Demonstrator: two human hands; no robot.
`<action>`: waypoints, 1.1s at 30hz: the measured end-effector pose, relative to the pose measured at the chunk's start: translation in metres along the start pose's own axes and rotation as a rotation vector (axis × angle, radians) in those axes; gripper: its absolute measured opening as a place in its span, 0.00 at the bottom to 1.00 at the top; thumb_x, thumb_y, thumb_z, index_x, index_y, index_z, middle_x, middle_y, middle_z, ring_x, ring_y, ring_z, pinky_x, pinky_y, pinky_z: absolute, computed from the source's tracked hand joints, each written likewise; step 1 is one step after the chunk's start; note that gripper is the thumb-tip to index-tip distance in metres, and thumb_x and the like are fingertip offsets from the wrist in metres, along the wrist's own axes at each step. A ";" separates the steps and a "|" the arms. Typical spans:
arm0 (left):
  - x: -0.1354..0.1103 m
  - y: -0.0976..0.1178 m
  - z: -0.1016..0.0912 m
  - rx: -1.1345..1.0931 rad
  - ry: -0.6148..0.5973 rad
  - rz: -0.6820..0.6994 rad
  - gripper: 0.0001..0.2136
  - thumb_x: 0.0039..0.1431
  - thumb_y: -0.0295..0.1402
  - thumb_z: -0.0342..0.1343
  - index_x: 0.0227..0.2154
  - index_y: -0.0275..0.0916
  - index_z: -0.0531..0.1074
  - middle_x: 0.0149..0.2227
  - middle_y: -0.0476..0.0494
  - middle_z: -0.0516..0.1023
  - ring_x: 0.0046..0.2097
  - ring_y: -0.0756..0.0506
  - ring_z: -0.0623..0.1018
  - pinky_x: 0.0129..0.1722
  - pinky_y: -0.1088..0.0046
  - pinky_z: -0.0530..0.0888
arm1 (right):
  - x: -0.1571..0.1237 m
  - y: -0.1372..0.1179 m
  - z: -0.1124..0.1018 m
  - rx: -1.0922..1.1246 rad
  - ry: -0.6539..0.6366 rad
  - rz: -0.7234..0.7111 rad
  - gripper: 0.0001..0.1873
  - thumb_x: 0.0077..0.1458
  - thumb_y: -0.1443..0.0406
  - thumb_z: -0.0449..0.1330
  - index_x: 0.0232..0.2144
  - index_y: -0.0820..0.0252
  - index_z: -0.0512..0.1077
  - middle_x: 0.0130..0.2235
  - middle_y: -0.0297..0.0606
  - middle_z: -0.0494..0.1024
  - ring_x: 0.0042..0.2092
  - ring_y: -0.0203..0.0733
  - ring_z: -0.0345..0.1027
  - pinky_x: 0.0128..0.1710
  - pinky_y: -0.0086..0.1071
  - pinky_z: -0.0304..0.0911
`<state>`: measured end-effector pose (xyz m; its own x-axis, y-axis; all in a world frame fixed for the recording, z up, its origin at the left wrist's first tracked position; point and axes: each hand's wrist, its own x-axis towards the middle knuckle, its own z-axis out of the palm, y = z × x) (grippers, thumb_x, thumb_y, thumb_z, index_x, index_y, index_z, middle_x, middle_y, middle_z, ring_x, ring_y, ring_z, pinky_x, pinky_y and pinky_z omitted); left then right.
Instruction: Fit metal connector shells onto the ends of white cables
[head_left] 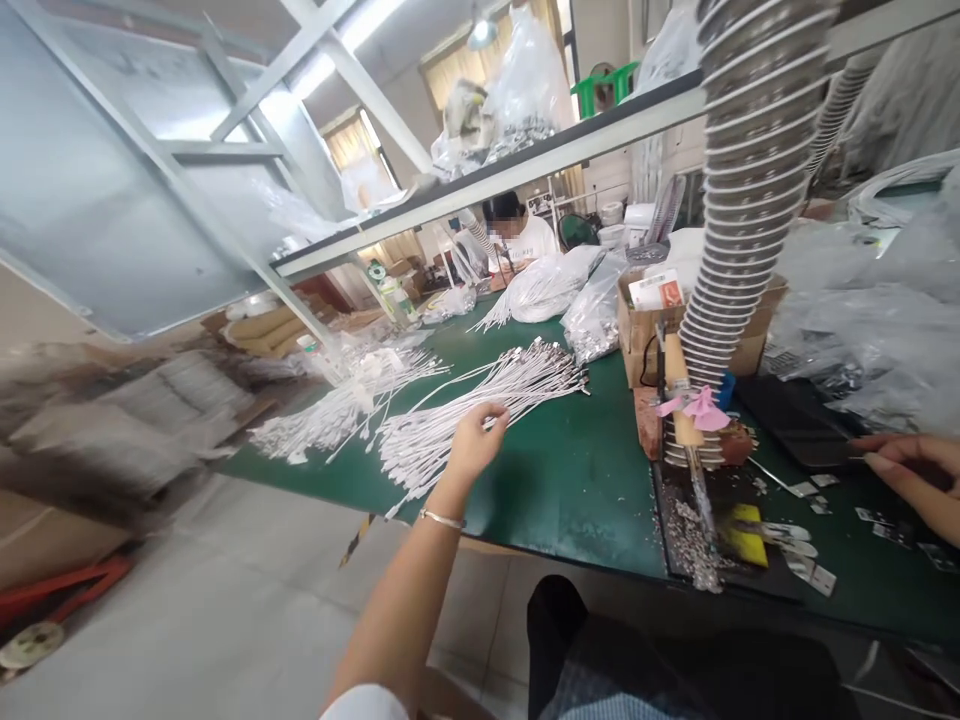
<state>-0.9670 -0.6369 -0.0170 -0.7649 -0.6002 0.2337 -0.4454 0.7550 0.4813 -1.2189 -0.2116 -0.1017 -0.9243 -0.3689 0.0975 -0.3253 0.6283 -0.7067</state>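
Observation:
My left hand (477, 440) is over the near side of a bundle of white cables (442, 420) on the green table. Its thumb and forefinger are curved with a gap between them, and I see nothing held there. At the right edge, my right hand (919, 475) is partly out of view. Its thumb and forefinger come together in a pinch beside a black flat pad (799, 425); whatever is between them is too small to name. A soldering iron (686, 410) with a wooden handle and pink tie stands tip down between my hands.
A second heap of white cables (330, 410) lies to the left. The ribbed exhaust hose (750, 180) hangs above the iron, before a cardboard box (634, 330). Solder crumbs (694, 540) and a yellow sponge (748, 535) are near the front edge. A person (525, 240) sits across the table.

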 end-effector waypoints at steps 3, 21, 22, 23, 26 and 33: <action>0.031 -0.026 0.005 0.258 0.040 -0.115 0.12 0.62 0.29 0.50 0.44 0.28 0.73 0.50 0.31 0.74 0.55 0.38 0.72 0.58 0.59 0.65 | -0.003 -0.019 -0.004 0.087 -0.070 0.179 0.28 0.30 0.41 0.53 0.27 0.55 0.69 0.49 0.42 0.77 0.21 0.41 0.64 0.24 0.44 0.67; 0.077 0.008 -0.066 0.711 0.127 -0.199 0.19 0.71 0.37 0.35 0.49 0.33 0.68 0.45 0.32 0.75 0.45 0.37 0.76 0.39 0.65 0.69 | 0.001 -0.010 -0.001 0.013 -0.030 0.007 0.26 0.40 0.42 0.48 0.27 0.56 0.67 0.48 0.44 0.77 0.27 0.42 0.66 0.26 0.40 0.64; 0.081 0.017 -0.076 0.711 0.170 -0.211 0.20 0.71 0.38 0.34 0.50 0.33 0.67 0.44 0.32 0.75 0.45 0.36 0.76 0.39 0.65 0.68 | 0.000 -0.012 -0.001 0.012 -0.028 0.009 0.26 0.40 0.42 0.48 0.27 0.56 0.67 0.48 0.44 0.77 0.28 0.42 0.66 0.27 0.40 0.64; 0.085 0.026 -0.084 0.714 0.204 -0.214 0.20 0.70 0.38 0.34 0.50 0.33 0.67 0.45 0.31 0.75 0.46 0.35 0.76 0.39 0.64 0.68 | 0.000 -0.013 -0.002 0.013 -0.027 0.011 0.26 0.40 0.42 0.48 0.27 0.56 0.66 0.48 0.45 0.77 0.28 0.43 0.67 0.27 0.40 0.64; 0.090 0.048 -0.098 0.728 0.243 -0.214 0.19 0.70 0.36 0.35 0.49 0.32 0.68 0.48 0.29 0.74 0.49 0.34 0.74 0.42 0.63 0.68 | 0.000 -0.017 -0.004 0.004 -0.028 0.028 0.27 0.38 0.42 0.47 0.27 0.56 0.67 0.48 0.45 0.77 0.28 0.44 0.67 0.27 0.41 0.64; 0.081 0.063 -0.100 0.700 0.122 -0.192 0.15 0.66 0.35 0.44 0.41 0.33 0.73 0.45 0.32 0.77 0.47 0.35 0.75 0.42 0.66 0.69 | -0.002 -0.014 -0.005 0.011 -0.033 0.022 0.27 0.38 0.41 0.48 0.27 0.56 0.67 0.48 0.45 0.77 0.23 0.40 0.62 0.24 0.41 0.61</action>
<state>-1.0108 -0.6645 0.1165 -0.6044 -0.7333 0.3113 -0.7905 0.6007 -0.1198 -1.2140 -0.2162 -0.0887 -0.9240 -0.3777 0.0594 -0.3031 0.6291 -0.7158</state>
